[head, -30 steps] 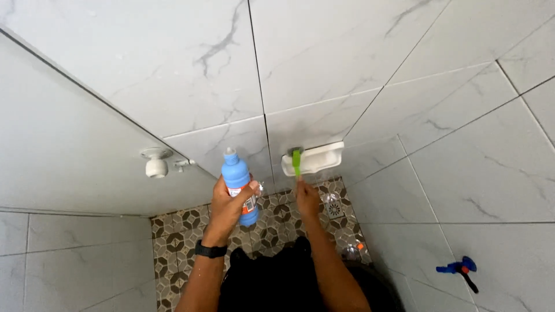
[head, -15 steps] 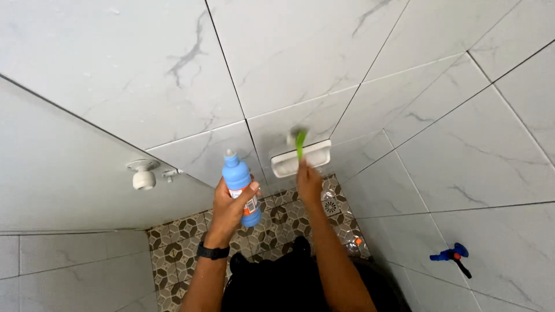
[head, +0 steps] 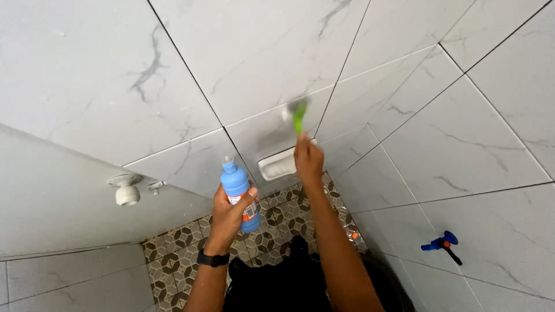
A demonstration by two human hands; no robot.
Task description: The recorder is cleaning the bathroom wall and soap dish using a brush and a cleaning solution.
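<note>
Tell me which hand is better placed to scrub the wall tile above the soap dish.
Right. The right hand already holds the green brush against the tile above the soap dish. The left hand is lower, occupied gripping the blue bottle.

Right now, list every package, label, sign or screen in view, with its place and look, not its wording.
Blue bottle: plastic, round with a narrow capped neck, upright in the left hand, in front of the white wall tiles.
Bottle label: pale with an orange-red patch, low on the bottle, partly covered by fingers.
No signs or screens are in view.
</note>
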